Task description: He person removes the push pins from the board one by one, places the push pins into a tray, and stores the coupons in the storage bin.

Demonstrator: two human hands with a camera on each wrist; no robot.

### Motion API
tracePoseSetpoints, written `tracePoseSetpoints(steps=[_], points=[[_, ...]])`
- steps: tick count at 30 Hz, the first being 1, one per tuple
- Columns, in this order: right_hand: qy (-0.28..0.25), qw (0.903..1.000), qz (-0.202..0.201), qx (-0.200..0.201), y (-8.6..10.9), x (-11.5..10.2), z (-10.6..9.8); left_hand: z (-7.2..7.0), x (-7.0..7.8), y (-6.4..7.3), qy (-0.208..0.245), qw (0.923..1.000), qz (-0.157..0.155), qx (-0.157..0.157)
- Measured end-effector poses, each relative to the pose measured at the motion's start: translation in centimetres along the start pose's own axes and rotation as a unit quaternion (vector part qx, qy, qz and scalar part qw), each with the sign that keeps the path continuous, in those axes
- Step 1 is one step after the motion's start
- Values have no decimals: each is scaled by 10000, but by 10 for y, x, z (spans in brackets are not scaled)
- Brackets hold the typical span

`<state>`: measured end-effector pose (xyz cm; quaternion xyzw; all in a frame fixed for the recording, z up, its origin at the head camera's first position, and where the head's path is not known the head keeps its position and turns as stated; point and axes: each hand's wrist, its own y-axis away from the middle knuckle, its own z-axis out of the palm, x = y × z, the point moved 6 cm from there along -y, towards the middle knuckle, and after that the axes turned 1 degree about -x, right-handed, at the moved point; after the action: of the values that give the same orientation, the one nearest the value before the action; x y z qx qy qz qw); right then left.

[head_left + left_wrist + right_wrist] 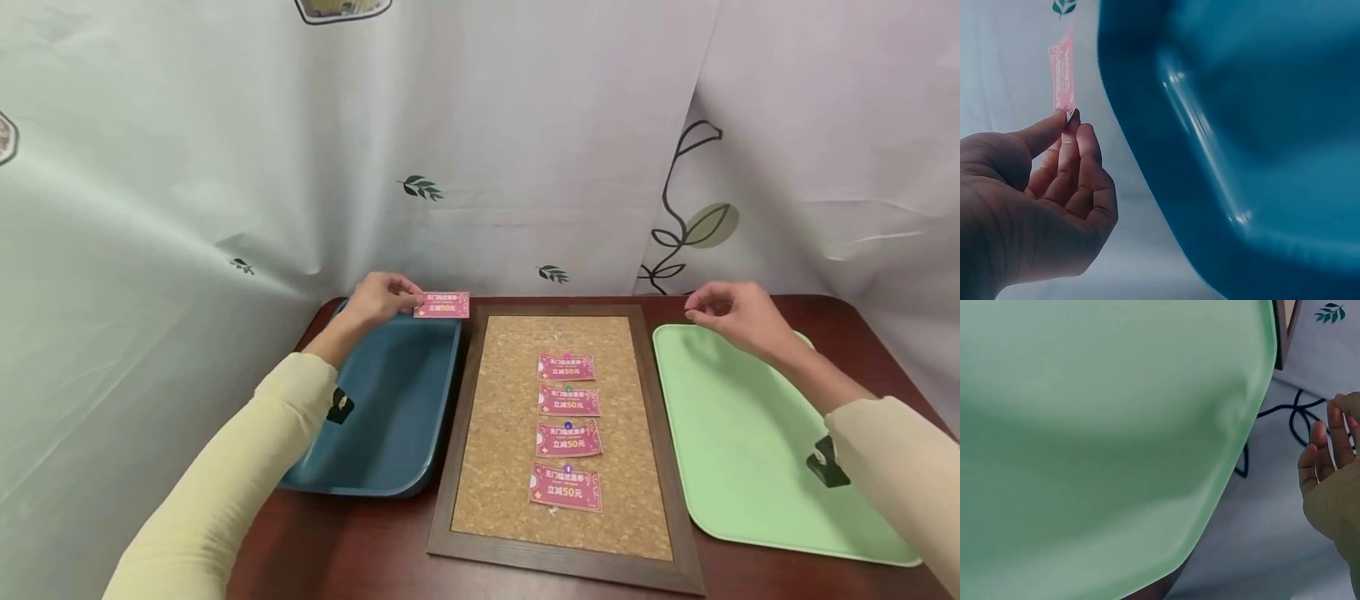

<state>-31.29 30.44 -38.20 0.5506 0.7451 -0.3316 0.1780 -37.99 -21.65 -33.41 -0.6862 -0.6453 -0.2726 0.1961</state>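
Your left hand [381, 297] pinches the coupon [447, 306], at eleven o'clock off the board [502, 400], only by its nine-o'clock end, so it could twist; whether your narrowed right hand [738, 312] holds anything, you can't tell.

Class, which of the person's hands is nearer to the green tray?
Right. The right hand is by the far edge of the green tray; the left hand is across the board, by the blue bin.

We count five pink coupons [566, 493] and four pushpins [568, 426]. We further list one framed corkboard [502, 450], one blue bin [382, 425], one pale green tray [750, 450] and one dark red worktop [352, 550].
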Motion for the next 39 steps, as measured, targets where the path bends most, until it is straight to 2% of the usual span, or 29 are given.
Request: tracePoseSetpoints(steps=[7,15,23,33,39], points=[[280,9993,250,-34,13,19,-4,-13,-21,6,40,10000,-41,11],[515,9977,433,-129,26,34,-5,-21,-43,9,-166,9997,-175,77],[581,9976,333,-146,35,41,-4,-16,-59,13,-113,9992,-390,-68],[539,9963,480,-476,46,51,0,-7,-76,13,-429,9977,-506,-101],[498,9949,565,-667,50,56,1,-1,-86,10,-569,9954,-772,-59]])
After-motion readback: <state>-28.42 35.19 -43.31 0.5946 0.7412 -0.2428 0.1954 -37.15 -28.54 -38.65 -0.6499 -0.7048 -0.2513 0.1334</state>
